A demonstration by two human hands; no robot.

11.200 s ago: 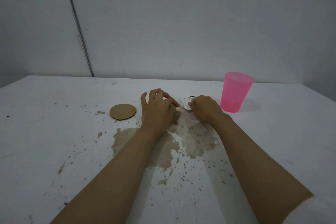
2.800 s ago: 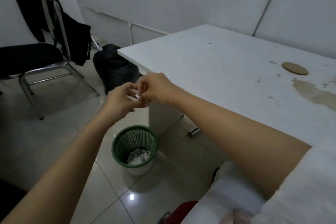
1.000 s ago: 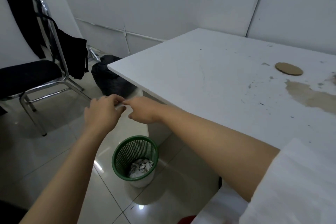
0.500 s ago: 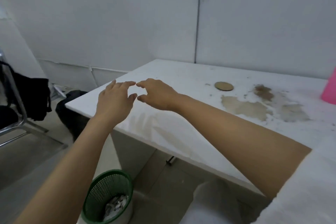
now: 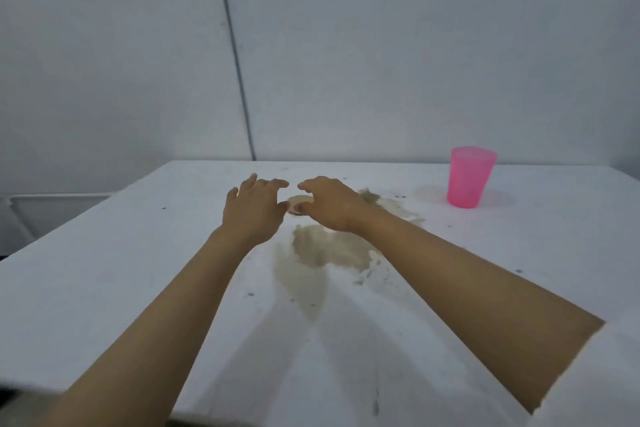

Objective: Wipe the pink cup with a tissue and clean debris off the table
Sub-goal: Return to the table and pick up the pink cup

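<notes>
**Empty hands over the spill, cup standing off to the right**

Both hands hover low over the middle of the white table (image 5: 104,270), close together but not touching. The left hand (image 5: 254,210) has its fingers loosely spread and carries nothing. The right hand (image 5: 329,203) is likewise relaxed and empty, its fingertips pointing toward the left hand. Between them shows part of a round tan disc (image 5: 300,199), mostly hidden. Whether either hand touches it cannot be told.

Just below the hands lies a broad brown stain (image 5: 325,250), with dark specks (image 5: 249,295) scattered on the surface nearer the person. The pink cup (image 5: 471,182) stands upright near the far right of the table, well apart from both hands, with a faint ring mark beside its base.

No tissue is in view. The step in hand looks like the table clean-up, with debris left to gather. The next move likely calls for pinching up the small specks, or for finding a tissue before the cup can be wiped.
</notes>
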